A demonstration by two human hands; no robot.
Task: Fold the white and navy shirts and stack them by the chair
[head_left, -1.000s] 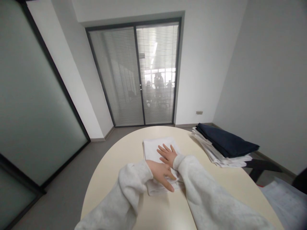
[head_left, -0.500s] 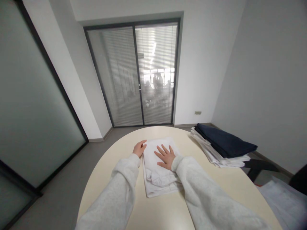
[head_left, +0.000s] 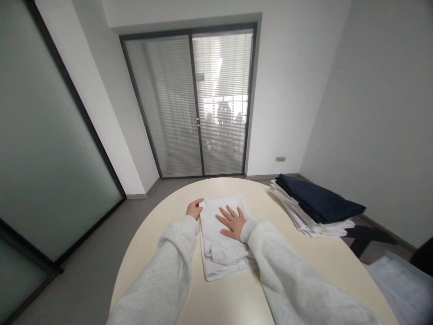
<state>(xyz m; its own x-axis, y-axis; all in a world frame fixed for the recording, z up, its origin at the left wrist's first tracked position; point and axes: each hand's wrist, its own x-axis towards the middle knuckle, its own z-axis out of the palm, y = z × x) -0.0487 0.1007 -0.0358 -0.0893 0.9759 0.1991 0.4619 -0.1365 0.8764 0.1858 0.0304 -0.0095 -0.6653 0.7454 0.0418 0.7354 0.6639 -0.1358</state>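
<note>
A folded white garment (head_left: pixel 221 230) lies on the round table, its layered near end showing seams and creases. My left hand (head_left: pixel 194 209) is at its far left edge, thumb and forefinger closed around the border; the other fingers are partly hidden. Spread flat on top of the garment is my right hand (head_left: pixel 232 223), palm down with the fingers apart. Both arms are in light grey sleeves.
On the table's right side is a stack of folded white clothes (head_left: pixel 297 221) topped by a dark navy garment (head_left: pixel 318 198). Beyond the pale round table's (head_left: pixel 152 230) right edge, a dark chair (head_left: pixel 368 234) and more white cloth (head_left: pixel 402 284) are visible.
Both hands have shifted slightly left, and the white garment has slid a little the same way under them. The stack at the right stays put on the table.
</note>
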